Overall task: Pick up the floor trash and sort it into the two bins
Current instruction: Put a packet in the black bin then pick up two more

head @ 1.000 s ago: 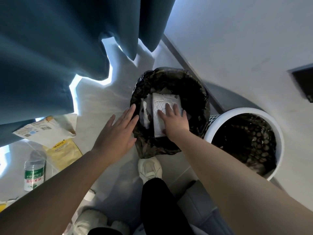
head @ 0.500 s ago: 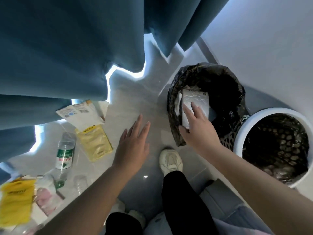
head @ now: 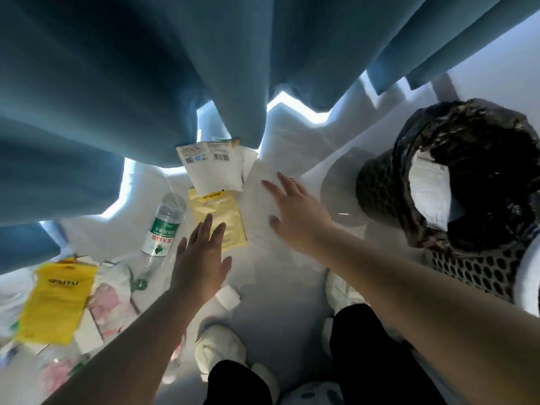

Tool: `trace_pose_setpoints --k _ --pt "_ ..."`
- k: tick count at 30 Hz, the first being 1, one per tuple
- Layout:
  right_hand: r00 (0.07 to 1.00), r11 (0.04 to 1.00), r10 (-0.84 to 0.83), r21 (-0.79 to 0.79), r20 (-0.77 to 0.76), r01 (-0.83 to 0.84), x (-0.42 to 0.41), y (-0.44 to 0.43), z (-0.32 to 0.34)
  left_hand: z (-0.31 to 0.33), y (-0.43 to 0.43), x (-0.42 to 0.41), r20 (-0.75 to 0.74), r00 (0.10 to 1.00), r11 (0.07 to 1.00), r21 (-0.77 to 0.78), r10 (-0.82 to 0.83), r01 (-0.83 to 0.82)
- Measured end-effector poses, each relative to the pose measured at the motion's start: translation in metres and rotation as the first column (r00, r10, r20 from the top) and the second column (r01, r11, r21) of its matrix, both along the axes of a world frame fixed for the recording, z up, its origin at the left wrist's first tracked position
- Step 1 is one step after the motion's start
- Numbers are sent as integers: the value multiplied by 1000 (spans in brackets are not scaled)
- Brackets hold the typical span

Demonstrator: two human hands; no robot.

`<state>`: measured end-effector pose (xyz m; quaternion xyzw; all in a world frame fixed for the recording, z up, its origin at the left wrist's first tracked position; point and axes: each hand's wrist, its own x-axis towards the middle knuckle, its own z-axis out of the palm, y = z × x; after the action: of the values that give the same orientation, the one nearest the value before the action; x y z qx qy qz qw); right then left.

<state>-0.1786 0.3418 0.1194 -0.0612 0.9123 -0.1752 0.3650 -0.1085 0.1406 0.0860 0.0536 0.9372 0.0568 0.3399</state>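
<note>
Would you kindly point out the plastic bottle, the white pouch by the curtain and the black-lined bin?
plastic bottle (head: 161,233): head view, on its green label.
white pouch (head: 214,171): head view, on its plain middle.
black-lined bin (head: 377,185): head view, on its outer wall.

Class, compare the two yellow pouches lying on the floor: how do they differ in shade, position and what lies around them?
The yellow pouch near the left hand is pale gold; the yellow pouch at far left is bright yellow. The pale one lies beside the clear plastic bottle, its top edge tucked under a white packet; the bright one rests on a pile of wrappers. Both lie flat and carry the same dark logo near the top.
</note>
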Motion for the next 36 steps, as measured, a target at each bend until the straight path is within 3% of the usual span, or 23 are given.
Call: trace_pose_setpoints --k 3,7,11,14,17,21,28,32,36 --pt "997 997 -66 -34 43 68 -16 -24 -40 -35 -15 1 22 990 989 -52 137 -136" --pt "927 930 -342 -87 152 357 -40 -51 -90 -82 -22 1 51 903 903 -81 427 -422" --pt "769 762 -608 -126 198 635 -65 -77 -132 -121 -17 -4 47 730 731 -74 682 -678" --pt "657 644 -707 -144 261 751 -79 -92 -153 -145 -12 -8 33 641 640 -122 766 -759" --pt "635 622 -723 -144 272 770 -87 -103 -164 -165 -8 -10 20 554 549 -162 833 -820" --pt "625 614 -748 -124 225 780 -78 -107 -171 -183 -18 -9 66 300 305 -110 952 -946" --pt "721 747 -646 12 251 665 -18 -62 -138 -144 -25 35 221 411 429 -40 885 -903" --pt "675 729 -660 62 330 682 16 -33 -96 -97 -28 69 206 508 516 16 837 -856" --pt "590 643 -725 42 355 765 33 -11 -41 -42 -28 80 180 506 501 74 844 -862"
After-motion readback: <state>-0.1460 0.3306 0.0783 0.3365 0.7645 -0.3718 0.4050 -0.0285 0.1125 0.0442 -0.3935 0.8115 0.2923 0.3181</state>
